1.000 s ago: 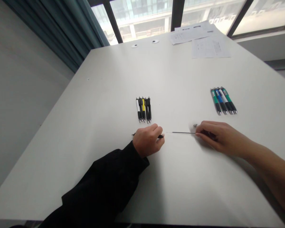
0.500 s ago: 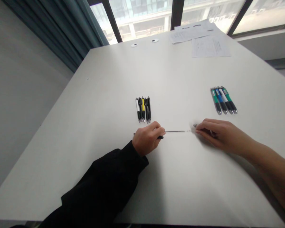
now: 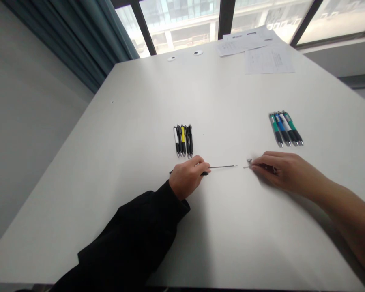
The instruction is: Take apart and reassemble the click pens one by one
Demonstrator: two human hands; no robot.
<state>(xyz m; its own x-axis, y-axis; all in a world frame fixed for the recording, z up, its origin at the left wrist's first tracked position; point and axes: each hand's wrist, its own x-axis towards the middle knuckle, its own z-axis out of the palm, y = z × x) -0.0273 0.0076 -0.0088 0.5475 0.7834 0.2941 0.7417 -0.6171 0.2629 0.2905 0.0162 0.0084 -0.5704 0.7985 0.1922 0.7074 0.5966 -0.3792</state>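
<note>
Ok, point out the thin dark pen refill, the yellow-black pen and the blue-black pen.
Thin dark pen refill (image 3: pixel 222 166), head view: middle of its exposed shaft.
Yellow-black pen (image 3: pixel 183 134), head view: yellow barrel.
Blue-black pen (image 3: pixel 280 123), head view: blue barrel.

Open lane up the white tabletop (image 3: pixel 231 105) between slim black, white and yellow pens (image 3: pixel 183 138) and thicker green, blue and white pens (image 3: pixel 282 128); below, a thin dark rod (image 3: pixel 222 166) nearly bars the gap between black-sleeved left hand (image 3: pixel 187 177) and bare-armed right hand (image 3: pixel 282 171).
</note>
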